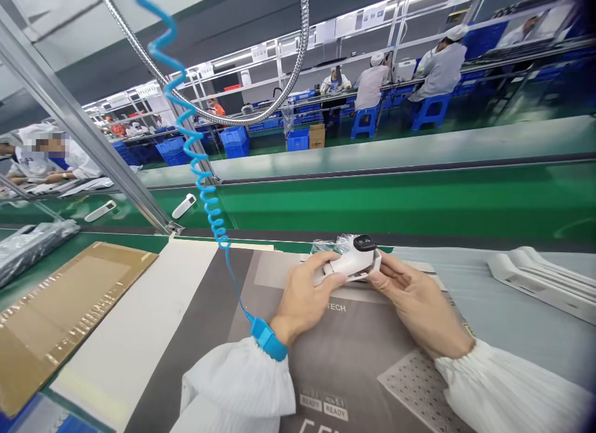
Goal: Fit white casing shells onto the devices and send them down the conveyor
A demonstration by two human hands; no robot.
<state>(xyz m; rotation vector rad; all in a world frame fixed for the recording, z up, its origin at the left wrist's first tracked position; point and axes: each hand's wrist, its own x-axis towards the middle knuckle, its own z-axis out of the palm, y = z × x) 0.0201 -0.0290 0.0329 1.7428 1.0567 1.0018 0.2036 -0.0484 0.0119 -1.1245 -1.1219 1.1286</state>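
Observation:
A white device [354, 260] with a glossy black rounded end, much like a small security camera, is held up between my hands above a printed grey mat. My left hand [302, 296] grips its left side, thumb and fingers wrapped around it. My right hand [414, 302] pinches the white edge at its right end; whether that edge is a separate part I cannot tell. Clear plastic wrap [342, 241] lies just behind the device. A blue wrist strap [269, 338] on my left wrist joins a blue coiled cord [205, 172].
White long parts [542, 281] lie at the right. Two white devices rest on the green conveyor [410, 197] at the left. Brown cardboard [69, 321] lies on the left. A metal post [88, 116] and flexible metal hose [261, 117] cross the view. Co-workers sit beyond.

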